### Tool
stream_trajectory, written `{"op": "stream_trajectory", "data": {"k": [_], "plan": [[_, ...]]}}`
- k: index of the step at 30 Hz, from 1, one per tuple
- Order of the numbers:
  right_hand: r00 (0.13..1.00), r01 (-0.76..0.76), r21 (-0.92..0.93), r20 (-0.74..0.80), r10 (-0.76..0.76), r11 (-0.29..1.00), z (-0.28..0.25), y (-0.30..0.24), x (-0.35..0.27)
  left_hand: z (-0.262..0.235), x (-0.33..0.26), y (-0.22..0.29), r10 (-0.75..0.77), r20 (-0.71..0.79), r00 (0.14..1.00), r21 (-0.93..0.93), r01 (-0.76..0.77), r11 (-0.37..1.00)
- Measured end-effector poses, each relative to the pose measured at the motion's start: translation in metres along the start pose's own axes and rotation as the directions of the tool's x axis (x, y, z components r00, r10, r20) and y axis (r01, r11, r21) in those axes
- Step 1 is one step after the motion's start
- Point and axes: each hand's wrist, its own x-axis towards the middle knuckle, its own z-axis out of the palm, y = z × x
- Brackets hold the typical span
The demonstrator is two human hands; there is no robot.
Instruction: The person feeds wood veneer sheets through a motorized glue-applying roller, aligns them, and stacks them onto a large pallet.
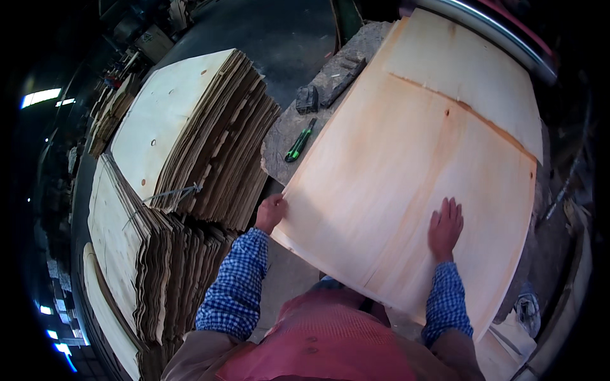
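L hand (271, 213) prob. on sheet (397, 184) edge

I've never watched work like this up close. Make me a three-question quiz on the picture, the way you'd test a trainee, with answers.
1. True or false: the left hand lies flat in the middle of the large pale wood sheet.

2. Where is the green-and-black knife?
A) on top of the sheet
B) on the grey slab, beyond the sheet's left edge
C) under the right hand

3. Short answer: which colours make up the check pattern on the sleeves?

Key:
1. False; it is at the sheet's left edge, while the right hand lies flat on top.
2. B
3. Blue and white.
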Motion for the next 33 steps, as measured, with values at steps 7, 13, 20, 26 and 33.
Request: {"op": "stream_trajectory", "data": {"k": [7, 13, 20, 26, 33], "plan": [[0.992, -0.04, 0.11, 0.125, 0.026, 0.993, -0.041, -0.045, -0.184, -0.034, 0.022, 0.028, -0.082, 0.178, 0.981, -0.097, 0.101, 0.99], [0.985, -0.071, 0.168, 0.169, 0.042, 0.983, -0.062, -0.074, -0.229, -0.085, -0.016, 0.081, 0.084, 0.581, 0.809, -0.421, 0.21, 0.883], [0.999, -0.024, 0.115, 0.044, 0.019, 0.993, -0.109, -0.077, -0.208, -0.145, -0.054, 0.161, 0.451, 0.532, 0.717, -0.805, 0.263, 0.532], [0.995, -0.025, 0.113, 0.095, 0.014, 0.993, -0.112, -0.063, -0.224, -0.121, -0.048, 0.072, 0.199, 0.476, 0.857, -0.596, 0.147, 0.79], [0.989, -0.042, 0.166, 0.15, 0.017, 0.985, -0.131, -0.075, -0.225, -0.091, -0.027, 0.017, 0.07, 0.526, 0.848, -0.715, 0.396, 0.577]]}}
